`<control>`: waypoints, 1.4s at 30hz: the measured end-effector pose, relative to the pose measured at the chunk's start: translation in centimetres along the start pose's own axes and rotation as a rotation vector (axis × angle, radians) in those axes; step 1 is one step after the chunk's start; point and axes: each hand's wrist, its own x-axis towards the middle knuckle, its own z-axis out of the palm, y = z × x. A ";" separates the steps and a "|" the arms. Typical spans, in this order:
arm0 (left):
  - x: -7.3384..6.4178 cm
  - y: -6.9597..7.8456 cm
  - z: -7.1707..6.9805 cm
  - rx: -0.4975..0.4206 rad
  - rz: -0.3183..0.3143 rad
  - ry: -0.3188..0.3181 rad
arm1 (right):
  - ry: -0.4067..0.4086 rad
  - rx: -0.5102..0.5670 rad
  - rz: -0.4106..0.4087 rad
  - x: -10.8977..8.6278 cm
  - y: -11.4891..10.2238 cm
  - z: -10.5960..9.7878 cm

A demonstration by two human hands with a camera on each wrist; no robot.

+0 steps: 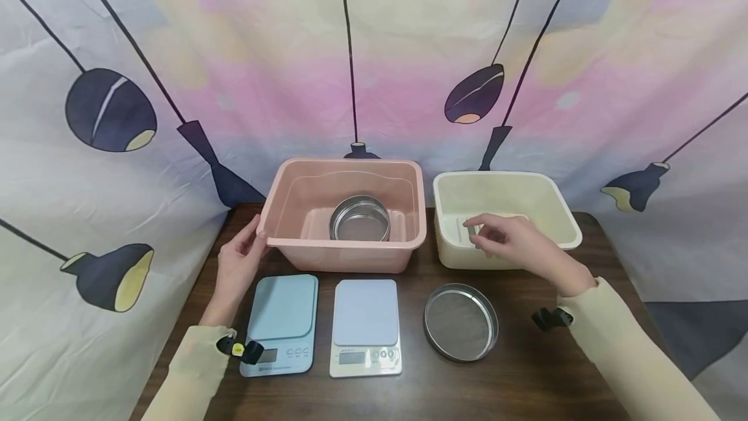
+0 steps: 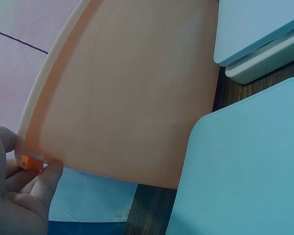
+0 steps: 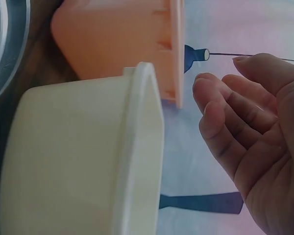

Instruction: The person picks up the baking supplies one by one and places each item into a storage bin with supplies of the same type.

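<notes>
A: What is the left hand (image 1: 239, 262) doing?
B: Its thumb and fingers pinch the near left corner of the pink rectangular plastic basin's (image 1: 345, 256) rim.
A: And the right hand (image 1: 510, 239)?
B: It's over the cream rectangular plastic tub (image 1: 476, 258), fingers loosely bent, gripping nothing that I can see. It hides part of the tub's inside.
A: Anything in the basin?
B: A round silver metal sieve (image 1: 361, 229), toward the right. Another round silver metal sieve (image 1: 461, 323) lies on the dark brown wooden table (image 1: 421, 401), in front of the tub.
A: What's left of that one?
B: A flat white kitchen scale (image 1: 366, 312), then a flat light-blue kitchen scale (image 1: 283, 307) just beside it, both in front of the basin.
</notes>
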 end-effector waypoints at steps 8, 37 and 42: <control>0.2 -0.2 -0.2 -0.001 -0.005 -0.008 | -0.003 0.049 0.027 -3.0 1.2 1.0; -0.1 -0.7 0.0 -0.026 0.028 0.048 | 0.012 0.090 0.124 -10.9 6.2 8.3; -0.1 -0.8 0.1 -0.028 0.009 0.049 | -0.019 0.102 0.186 -11.7 6.9 9.4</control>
